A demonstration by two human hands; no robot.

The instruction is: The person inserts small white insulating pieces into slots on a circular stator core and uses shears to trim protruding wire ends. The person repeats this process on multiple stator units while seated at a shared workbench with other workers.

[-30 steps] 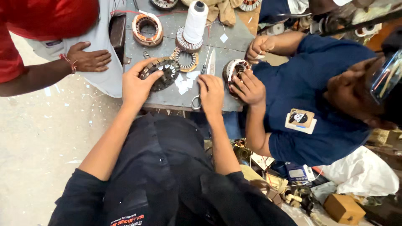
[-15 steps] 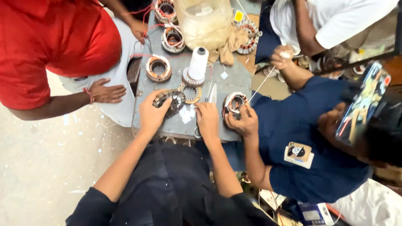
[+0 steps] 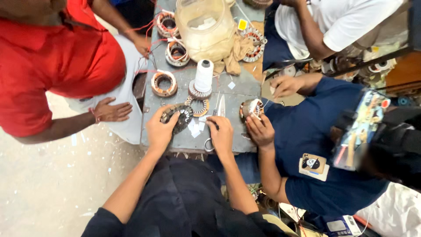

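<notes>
Motor ring (image 3: 179, 116), dark and round, lies on the grey table (image 3: 237, 92) just left of the white thread spool (image 3: 203, 75)'s base. Left hand (image 3: 159, 130) curls over the ring's near edge, fingers gripping it. Small paper scraps (image 3: 194, 127) sit between the hands, below the spool. Right hand (image 3: 222, 135) rests palm down over the scissors (image 3: 215, 118), fingers loosely bent; grip unclear. Right of the spool, a co-worker's hand (image 3: 260, 130) holds another wound ring (image 3: 251, 108).

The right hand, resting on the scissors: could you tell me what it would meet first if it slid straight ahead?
Probably the scissors' own blades, which lie just beyond the right hand. Farther along that line stands the white thread spool, though depth is hard to judge.
</notes>
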